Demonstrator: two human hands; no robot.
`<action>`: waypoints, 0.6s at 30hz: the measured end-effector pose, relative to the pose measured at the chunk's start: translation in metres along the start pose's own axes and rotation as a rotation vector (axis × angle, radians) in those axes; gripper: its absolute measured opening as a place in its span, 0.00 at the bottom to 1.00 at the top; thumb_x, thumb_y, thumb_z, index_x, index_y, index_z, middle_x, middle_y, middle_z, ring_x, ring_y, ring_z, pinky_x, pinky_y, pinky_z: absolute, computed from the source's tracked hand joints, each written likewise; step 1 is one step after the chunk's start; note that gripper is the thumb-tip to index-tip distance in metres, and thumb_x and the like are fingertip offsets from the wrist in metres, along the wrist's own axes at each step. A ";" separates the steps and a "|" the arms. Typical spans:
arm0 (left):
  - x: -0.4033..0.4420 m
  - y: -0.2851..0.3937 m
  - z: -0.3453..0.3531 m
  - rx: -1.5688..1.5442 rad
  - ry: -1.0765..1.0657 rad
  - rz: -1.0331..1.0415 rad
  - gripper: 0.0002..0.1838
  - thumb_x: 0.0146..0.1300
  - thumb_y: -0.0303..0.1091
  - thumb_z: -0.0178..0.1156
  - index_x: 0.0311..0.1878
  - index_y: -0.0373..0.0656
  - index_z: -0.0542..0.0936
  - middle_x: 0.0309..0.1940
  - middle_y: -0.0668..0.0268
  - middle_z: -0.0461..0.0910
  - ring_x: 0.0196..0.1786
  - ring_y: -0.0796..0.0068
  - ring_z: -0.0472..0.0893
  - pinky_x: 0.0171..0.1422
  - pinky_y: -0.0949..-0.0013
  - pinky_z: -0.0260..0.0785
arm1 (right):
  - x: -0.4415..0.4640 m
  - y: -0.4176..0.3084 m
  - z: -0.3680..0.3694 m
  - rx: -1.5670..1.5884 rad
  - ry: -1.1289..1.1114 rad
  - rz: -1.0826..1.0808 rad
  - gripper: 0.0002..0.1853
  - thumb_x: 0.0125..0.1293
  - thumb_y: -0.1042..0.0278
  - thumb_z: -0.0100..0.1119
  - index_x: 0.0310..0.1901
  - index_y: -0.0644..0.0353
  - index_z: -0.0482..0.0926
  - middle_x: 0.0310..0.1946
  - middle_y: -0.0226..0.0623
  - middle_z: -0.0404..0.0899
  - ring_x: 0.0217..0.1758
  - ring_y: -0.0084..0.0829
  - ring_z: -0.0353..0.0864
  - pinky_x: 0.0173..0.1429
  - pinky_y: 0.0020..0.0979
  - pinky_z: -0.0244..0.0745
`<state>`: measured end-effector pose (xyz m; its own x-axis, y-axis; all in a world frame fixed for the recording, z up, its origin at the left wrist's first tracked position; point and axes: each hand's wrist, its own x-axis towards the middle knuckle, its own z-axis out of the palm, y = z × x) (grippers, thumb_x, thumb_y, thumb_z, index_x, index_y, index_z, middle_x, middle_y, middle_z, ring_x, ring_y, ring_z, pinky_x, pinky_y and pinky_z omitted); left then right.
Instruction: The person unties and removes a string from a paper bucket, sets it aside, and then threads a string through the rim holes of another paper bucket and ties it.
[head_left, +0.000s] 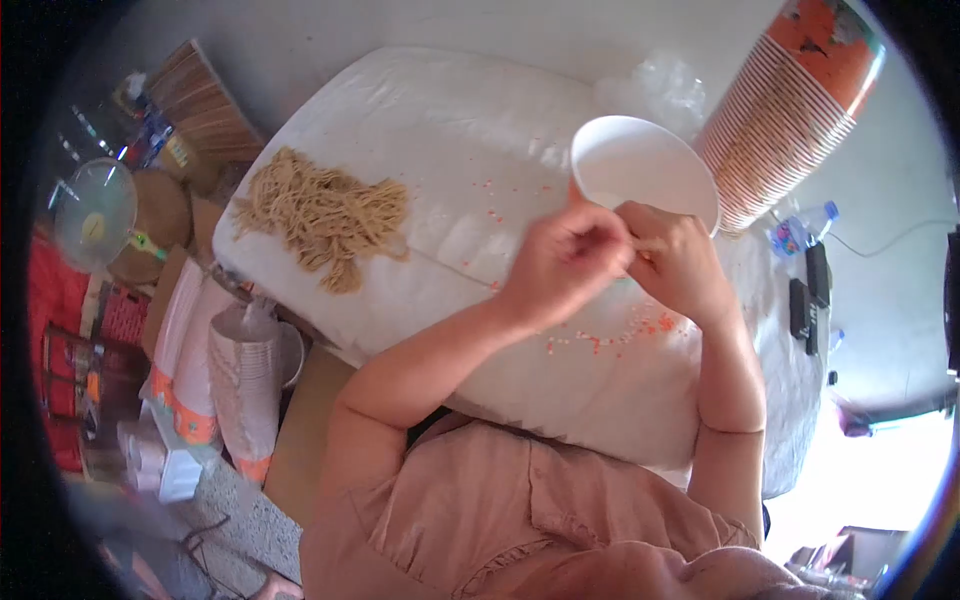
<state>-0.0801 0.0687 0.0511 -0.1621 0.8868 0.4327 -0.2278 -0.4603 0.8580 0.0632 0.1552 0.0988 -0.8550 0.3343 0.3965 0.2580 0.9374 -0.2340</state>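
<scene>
A white paper bucket (pixel 650 150) with an orange outside stands on the covered table, its mouth toward me. Just in front of its rim, my left hand (pixel 572 262) and my right hand (pixel 680 262) are together. The left fingers are curled and blurred by motion; what they pinch, if anything, is hidden. My right hand is closed, with a small pale bit at its fingertips that I cannot name. Below the hands lie scattered orange and white bits (pixel 655 325). A tangled heap of tan cords (pixel 320 215) rests on the table's left side.
A tall stack of nested buckets (pixel 780 120) leans at the right, with a plastic bottle (pixel 805 228) and black boxes (pixel 808 300) nearby. Clear plastic (pixel 665 88) sits behind the bucket. More stacked buckets (pixel 243 375) stand left of the white-covered table (pixel 450 110).
</scene>
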 end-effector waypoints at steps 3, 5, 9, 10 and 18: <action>0.005 0.004 -0.020 -0.083 0.122 -0.130 0.04 0.62 0.28 0.60 0.38 0.41 0.77 0.27 0.75 0.72 0.25 0.90 0.66 0.26 0.82 0.56 | 0.000 -0.002 -0.003 0.130 0.082 0.075 0.08 0.60 0.67 0.64 0.36 0.61 0.79 0.30 0.42 0.81 0.33 0.44 0.81 0.37 0.39 0.74; 0.007 -0.002 -0.031 -0.203 0.160 -0.187 0.04 0.63 0.28 0.59 0.39 0.41 0.77 0.26 0.75 0.72 0.23 0.90 0.64 0.24 0.81 0.53 | 0.000 -0.005 -0.005 0.359 0.143 0.106 0.08 0.60 0.71 0.65 0.38 0.63 0.79 0.29 0.38 0.80 0.30 0.34 0.81 0.37 0.32 0.75; 0.007 -0.006 -0.027 -0.162 0.164 -0.202 0.03 0.63 0.28 0.59 0.39 0.40 0.77 0.25 0.75 0.72 0.22 0.89 0.63 0.24 0.81 0.52 | -0.001 0.005 -0.015 0.451 0.308 0.091 0.05 0.61 0.78 0.62 0.39 0.67 0.79 0.31 0.37 0.80 0.35 0.29 0.80 0.42 0.29 0.76; 0.006 -0.006 -0.023 -0.116 0.172 -0.177 0.03 0.64 0.28 0.59 0.40 0.40 0.77 0.25 0.75 0.72 0.22 0.89 0.63 0.24 0.81 0.52 | -0.001 0.006 -0.017 0.448 0.310 0.094 0.05 0.61 0.78 0.62 0.39 0.67 0.79 0.31 0.37 0.80 0.35 0.29 0.80 0.42 0.29 0.76; 0.002 -0.011 -0.018 -0.037 0.127 -0.126 0.05 0.64 0.28 0.60 0.41 0.40 0.79 0.23 0.77 0.71 0.20 0.91 0.60 0.23 0.80 0.49 | 0.001 0.005 -0.017 0.372 0.222 -0.043 0.09 0.57 0.79 0.64 0.41 0.65 0.81 0.35 0.38 0.80 0.38 0.32 0.81 0.45 0.30 0.75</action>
<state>-0.0954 0.0747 0.0371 -0.2490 0.9266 0.2817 -0.2890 -0.3487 0.8916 0.0714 0.1612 0.1127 -0.7338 0.3467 0.5843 0.0099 0.8654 -0.5010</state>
